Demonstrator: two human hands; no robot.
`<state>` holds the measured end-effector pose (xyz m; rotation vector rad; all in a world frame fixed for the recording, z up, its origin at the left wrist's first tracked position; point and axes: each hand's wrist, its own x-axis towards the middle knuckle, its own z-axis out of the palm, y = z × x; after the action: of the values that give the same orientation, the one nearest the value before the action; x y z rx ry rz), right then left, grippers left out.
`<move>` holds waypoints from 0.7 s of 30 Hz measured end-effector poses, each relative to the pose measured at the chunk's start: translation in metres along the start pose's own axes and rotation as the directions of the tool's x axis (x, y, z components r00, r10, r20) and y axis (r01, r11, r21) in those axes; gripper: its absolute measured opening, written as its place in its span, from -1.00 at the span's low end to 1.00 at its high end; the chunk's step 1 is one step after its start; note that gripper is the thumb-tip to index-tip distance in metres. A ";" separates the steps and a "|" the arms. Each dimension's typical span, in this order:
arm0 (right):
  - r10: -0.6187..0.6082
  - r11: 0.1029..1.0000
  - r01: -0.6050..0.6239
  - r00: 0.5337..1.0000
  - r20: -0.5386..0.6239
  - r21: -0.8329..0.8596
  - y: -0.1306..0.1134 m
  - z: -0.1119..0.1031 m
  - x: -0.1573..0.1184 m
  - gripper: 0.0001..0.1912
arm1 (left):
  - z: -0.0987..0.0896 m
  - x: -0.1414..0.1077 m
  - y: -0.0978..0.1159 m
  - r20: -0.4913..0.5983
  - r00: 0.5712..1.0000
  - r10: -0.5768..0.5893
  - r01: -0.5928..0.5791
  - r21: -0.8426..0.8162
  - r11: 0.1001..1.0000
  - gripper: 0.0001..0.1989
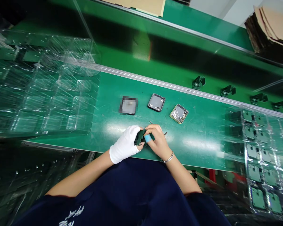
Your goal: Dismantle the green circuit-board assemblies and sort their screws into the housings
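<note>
Small dark-green angular part between both hands.
White-gloved left hand closed round it, fingertips bare; bare right hand with blue finger band bunched at its right side, pinch or touch unclear. Part tilted, partly hidden by fingers. Green smooth bench beneath; black-rimmed, square grey housing ahead of grip.

Head-worn view, downward, seemingly tilted.

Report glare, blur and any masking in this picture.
Head view: white glare on the green bench; head view: left clear tray streaked with reflections; head view: one square piece pixelated, detail hidden; head view: dark green part in the left hand hard to make out.
</note>
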<state>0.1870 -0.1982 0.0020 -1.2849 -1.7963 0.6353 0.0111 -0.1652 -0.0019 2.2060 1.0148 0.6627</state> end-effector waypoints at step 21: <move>0.064 0.996 -0.058 0.994 -0.090 0.073 -0.007 0.012 -0.003 -0.92 | -0.003 0.017 0.004 -0.103 0.992 0.072 -0.058 0.133 0.989 -0.81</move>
<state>0.1740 -0.2032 0.0001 -1.3047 -1.6513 0.6571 0.0206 -0.1531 0.0056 2.3464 1.0706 0.7721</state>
